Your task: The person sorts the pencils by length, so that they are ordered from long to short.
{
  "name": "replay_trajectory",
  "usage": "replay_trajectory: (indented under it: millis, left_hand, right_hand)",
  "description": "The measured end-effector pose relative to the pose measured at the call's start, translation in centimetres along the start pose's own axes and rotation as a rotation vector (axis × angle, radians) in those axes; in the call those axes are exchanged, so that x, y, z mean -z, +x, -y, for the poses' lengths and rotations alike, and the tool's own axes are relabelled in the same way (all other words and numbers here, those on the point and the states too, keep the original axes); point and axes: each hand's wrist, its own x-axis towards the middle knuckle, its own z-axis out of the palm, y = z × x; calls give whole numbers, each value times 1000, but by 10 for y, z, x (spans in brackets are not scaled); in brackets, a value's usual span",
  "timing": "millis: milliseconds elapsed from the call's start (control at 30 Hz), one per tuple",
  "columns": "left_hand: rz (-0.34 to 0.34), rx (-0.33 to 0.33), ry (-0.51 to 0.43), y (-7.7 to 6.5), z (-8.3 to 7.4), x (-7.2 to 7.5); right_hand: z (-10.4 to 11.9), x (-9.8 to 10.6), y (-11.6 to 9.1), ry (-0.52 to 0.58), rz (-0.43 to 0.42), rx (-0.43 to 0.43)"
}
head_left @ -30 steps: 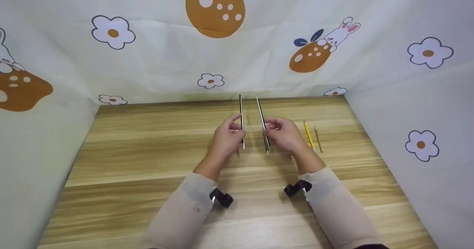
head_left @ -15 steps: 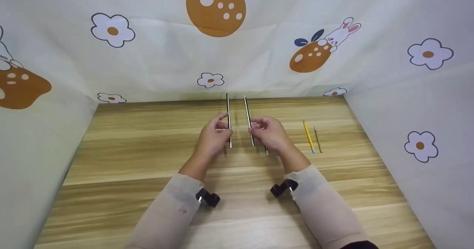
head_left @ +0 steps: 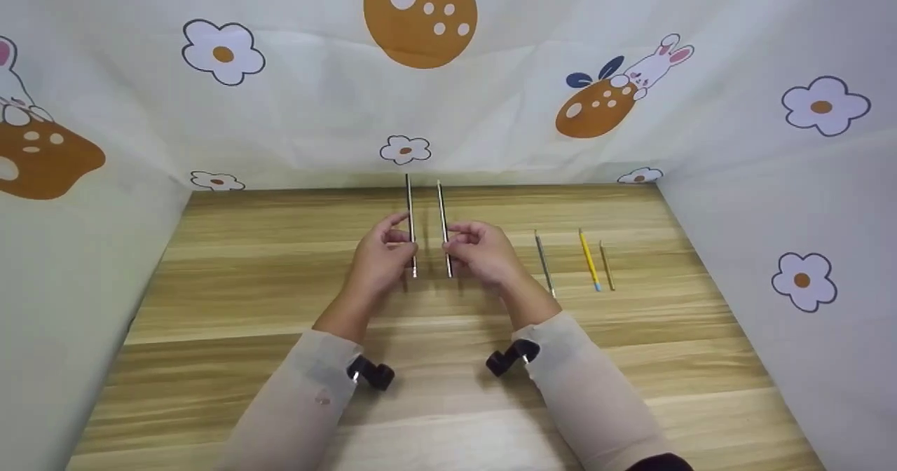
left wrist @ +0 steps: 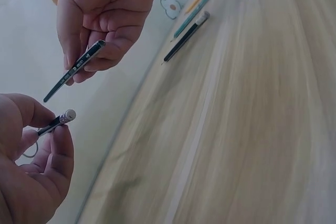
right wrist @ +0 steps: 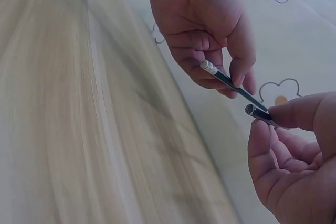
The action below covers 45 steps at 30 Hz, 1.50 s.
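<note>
My left hand (head_left: 382, 254) pinches a dark pencil (head_left: 411, 208) with a pale metal-banded eraser end between thumb and fingers. Beside it, my right hand (head_left: 483, 250) pinches a second dark striped pencil (head_left: 442, 208), whose end looks flat in the right wrist view. Both pencils are held up off the tabletop, nearly parallel, with a small gap between them in the head view. Their upper ends point toward the back curtain. From the left wrist, the right pencil (left wrist: 73, 72) shows small lettering on its side, and the left pencil's round end (left wrist: 69, 115) faces the camera.
On the wooden table (head_left: 280, 387), right of my hands, lie a dark greenish pencil (head_left: 544, 262), a yellow pencil (head_left: 589, 259) and a shorter brownish pencil (head_left: 607, 265). A black pencil (left wrist: 186, 38) shows in the left wrist view. A patterned curtain (head_left: 315, 106) encloses the back and sides.
Both hands have moved left together with their pencils, away from those on the table. The dark greenish pencil, earlier mostly hidden by the right arm, now shows.
</note>
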Motion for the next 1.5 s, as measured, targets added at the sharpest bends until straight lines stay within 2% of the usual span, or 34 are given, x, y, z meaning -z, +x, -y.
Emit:
replay_trajectory:
  millis: [200, 400, 800, 1133, 1400, 1500]
  left_hand:
    - [-15, 26, 8, 0, 6, 18]
    - [-21, 22, 43, 0, 10, 34]
    - [-45, 41, 98, 1, 16, 60]
    - [-82, 60, 187, 1, 23, 94]
    - [-128, 94, 187, -2, 30, 123]
    - [-143, 100, 214, -4, 33, 134]
  right_hand:
    - [1, -19, 6, 42, 8, -13]
    - [1, -36, 13, 107, 22, -49]
    - [1, -53, 22, 161, 39, -76]
    - [3, -75, 23, 132, 93, -59]
    - [3, -85, 24, 103, 129, -43]
    - [3, -87, 24, 79, 135, -34]
